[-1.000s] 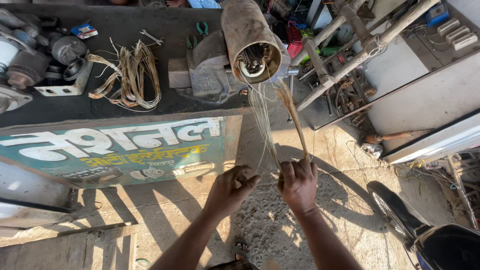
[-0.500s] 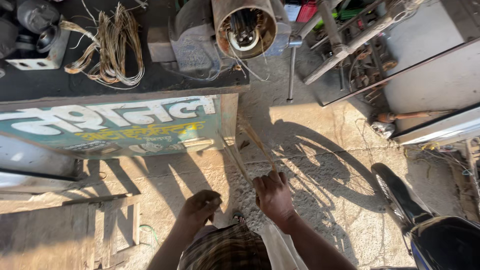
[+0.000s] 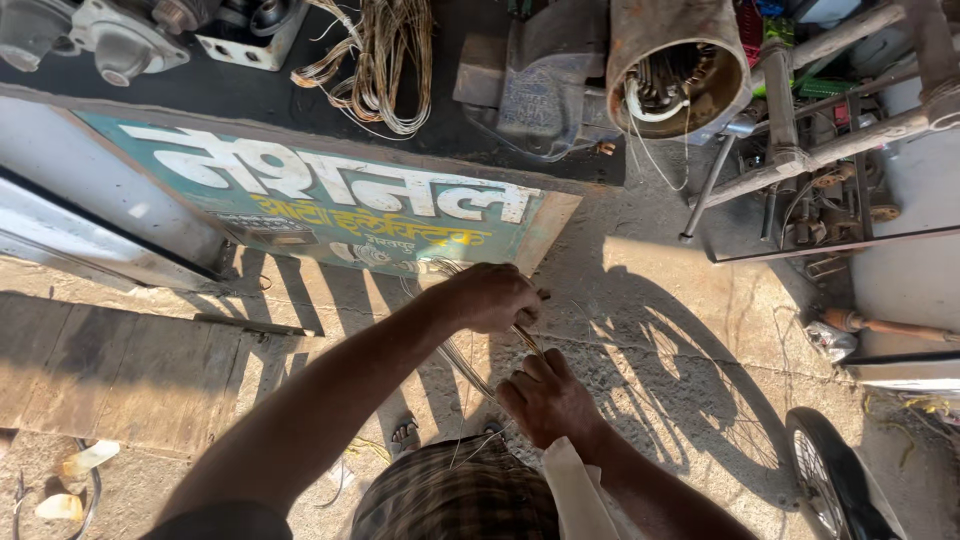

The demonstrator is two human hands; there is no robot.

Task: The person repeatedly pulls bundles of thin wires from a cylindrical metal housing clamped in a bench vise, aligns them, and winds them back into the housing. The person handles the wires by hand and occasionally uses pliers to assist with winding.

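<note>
Gripping bundle of thin copper-coloured wire strands (image 3: 480, 365): left hand (image 3: 492, 297) closed on upper part, right hand (image 3: 548, 400) closed on lower part, just below. Bundle hangs free in front of body, not joined to anything visible. Rusty cylindrical motor housing (image 3: 680, 60) on dark bench top (image 3: 250, 95) shows some winding inside, so judged stripping only partly finished. Another loose wire coil (image 3: 375, 60) lies on bench. Painted signboard (image 3: 330, 205) edge near left hand; concrete floor (image 3: 660, 330) gives room at right, until black wheel (image 3: 830, 480).
</note>
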